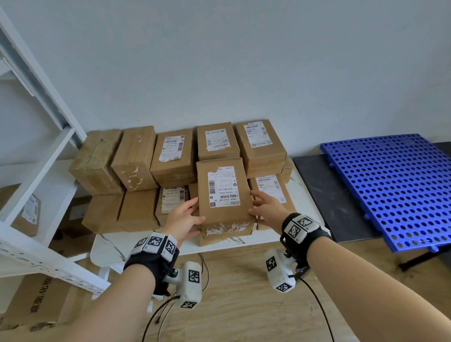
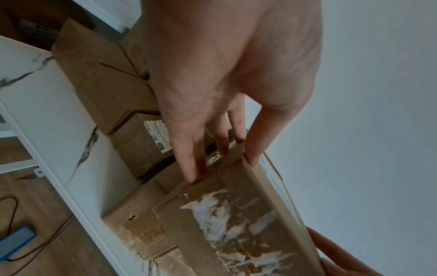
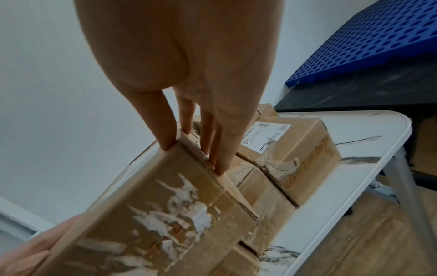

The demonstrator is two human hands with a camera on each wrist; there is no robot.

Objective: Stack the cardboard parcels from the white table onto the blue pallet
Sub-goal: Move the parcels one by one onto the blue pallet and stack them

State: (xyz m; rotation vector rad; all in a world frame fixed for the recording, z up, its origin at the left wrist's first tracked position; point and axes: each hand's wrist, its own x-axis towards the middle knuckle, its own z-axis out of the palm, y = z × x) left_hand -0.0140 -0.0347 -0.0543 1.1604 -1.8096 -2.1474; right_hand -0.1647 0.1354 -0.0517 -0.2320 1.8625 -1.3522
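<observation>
A pale wall (image 1: pixel 241 55) backs a white table (image 1: pixel 112 247) with dark marble-like veins, standing on a wood-look floor (image 1: pixel 237 311).

The left hand (image 1: pixel 184 219) and the right hand (image 1: pixel 268 209) clasp one cardboard parcel (image 1: pixel 224 199) between them, each with straight fingers (image 2: pixel 189 158) pressed flat on a side wall and the thumb lying over the top face. The parcel is held just above the front of the table, over another parcel. It is plain brown, with a white shipping label bearing barcodes on top, and its near end face shows torn white label scraps under clear tape. The label print is too small to read.

Behind and beside it the other parcels (image 1: pixel 173 157) crowd the table in two layers; the lower ones are mostly hidden by those above. How far the right fingers reach under the parcel cannot be seen.

To the right a blue pallet (image 1: pixel 399 190), perforated with round holes, lies tilted on a dark low table (image 1: pixel 327 193), its far corner cut off by the frame edge. A white metal rack (image 1: pixel 39 151) stands at the left, with a printed carton (image 1: pixel 37 302) on the floor under it.
</observation>
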